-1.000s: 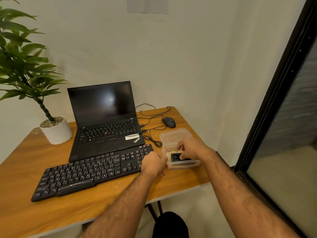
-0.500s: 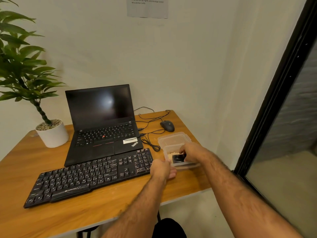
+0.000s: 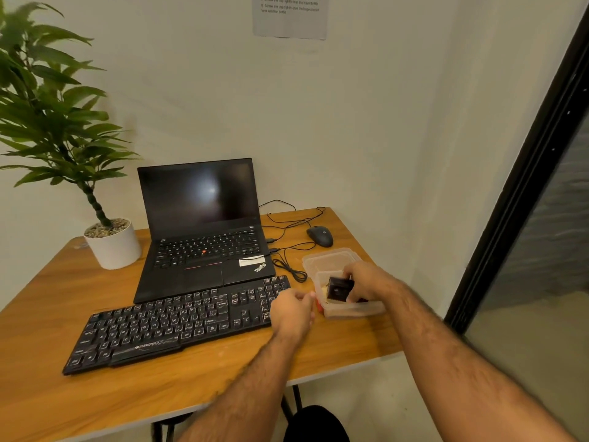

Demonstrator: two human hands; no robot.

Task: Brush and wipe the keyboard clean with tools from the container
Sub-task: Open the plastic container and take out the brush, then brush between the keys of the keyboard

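The right hand (image 3: 366, 280) grips a black tool (image 3: 338, 290) over the container (image 3: 350, 309) at the table's right edge — the keyboard (image 3: 178, 323) stretches leftward along the front edge, beside the loosely curled, empty left hand (image 3: 291, 311).

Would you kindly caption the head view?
Right hand lifts a black tool from the clear plastic container beside the black keyboard.

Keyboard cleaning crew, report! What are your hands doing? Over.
Right hand grips black tool in clear container. Left hand loosely curled beside it, holding nothing. Keyboard untouched, nothing on it.
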